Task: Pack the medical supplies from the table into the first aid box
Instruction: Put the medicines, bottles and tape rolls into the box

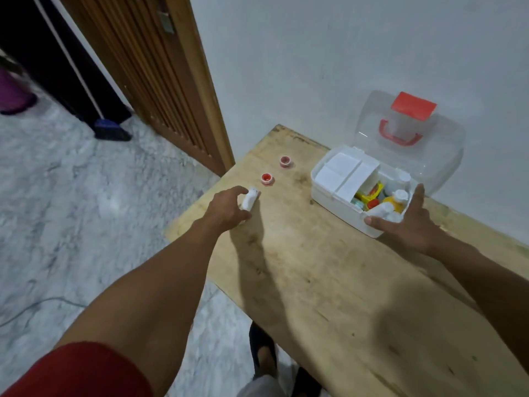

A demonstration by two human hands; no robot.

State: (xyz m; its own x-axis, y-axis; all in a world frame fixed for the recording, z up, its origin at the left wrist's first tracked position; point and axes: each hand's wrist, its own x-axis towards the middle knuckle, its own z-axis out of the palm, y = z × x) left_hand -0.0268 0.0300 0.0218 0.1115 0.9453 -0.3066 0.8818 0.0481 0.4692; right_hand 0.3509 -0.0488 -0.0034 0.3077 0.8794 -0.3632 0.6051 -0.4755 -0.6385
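1. The left arm, with a red sleeve (80, 371) at the upper part, is stretched forward and reaches over the left edge of the tabletop (329, 282).
2. The left hand (229, 209) is seen from its back; its fingers and thumb are curled round a small white bottle (249, 199) and grip it. The bottle is tilted, near the left edge of the tabletop. Whether it touches the wood I cannot tell.
3. Just beyond this hand stand two small round red-and-white pieces (266, 179), apart from each other, the second (285, 161) farther toward the wall. What they are exactly is too small to tell.
4. More to the right stands the first aid box (337, 207), white, near the wall. A white tray (343, 173) covers its left half; the right half holds several white bottles and yellow packets.
5. The right hand (409, 224) rests on the near right corner of the box. Its fingers are straight and spread apart: one lies along the near rim, another points up along the right side. It holds nothing.
6. Behind the box its clear lid (446, 156) stands open toward the wall, with a red handle (400, 136).
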